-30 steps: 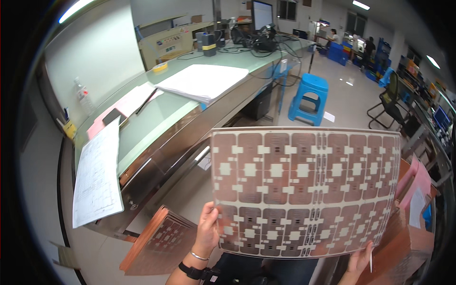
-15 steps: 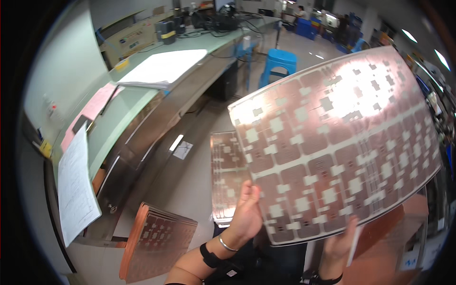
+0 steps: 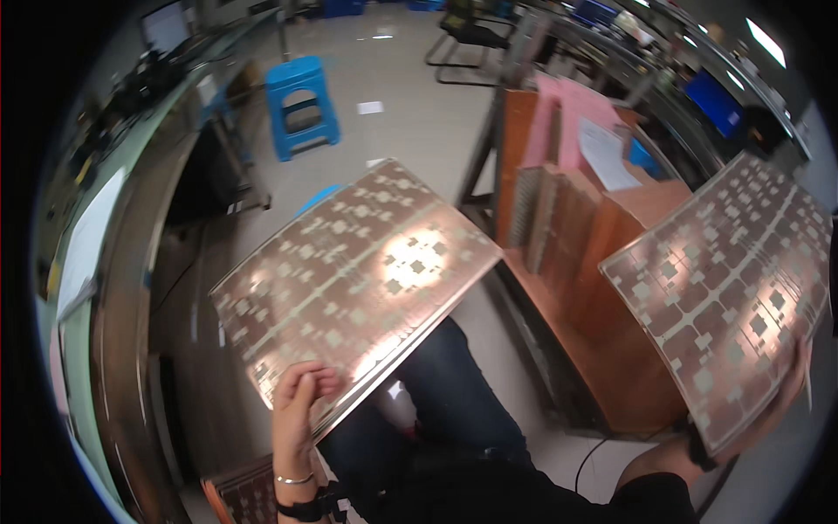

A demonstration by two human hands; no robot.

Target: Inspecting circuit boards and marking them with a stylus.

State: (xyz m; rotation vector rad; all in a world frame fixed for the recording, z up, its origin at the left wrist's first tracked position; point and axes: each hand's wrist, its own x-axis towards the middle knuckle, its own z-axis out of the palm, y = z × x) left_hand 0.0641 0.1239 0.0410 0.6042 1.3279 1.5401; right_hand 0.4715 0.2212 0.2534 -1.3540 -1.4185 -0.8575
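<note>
A copper-coloured circuit board panel [image 3: 707,288] with pale rectangular patches is tilted up at the right. My right hand [image 3: 793,380] grips it by its right-hand edge; part of that hand is hidden by the panel. Above my thighs lies a stack of similar circuit board panels [image 3: 349,288], slanted, with layered edges along its near side. Over this stack's near left corner rests my left hand [image 3: 301,393], its fingers curled in and nothing visible in them. More copper panels [image 3: 249,493] stand at the lower left, mostly cut off.
Between the two panels stands an orange-brown rack [image 3: 628,367] with upright boards, pink sheets [image 3: 576,109] and a white paper [image 3: 607,155]. A blue stool [image 3: 301,109] and a black chair [image 3: 471,44] are farther off. Along the left runs a green-topped bench [image 3: 74,336].
My view has turned right. The panel that both hands held is now in my right hand, farther right. My left hand has let go of it and is over the stack.
</note>
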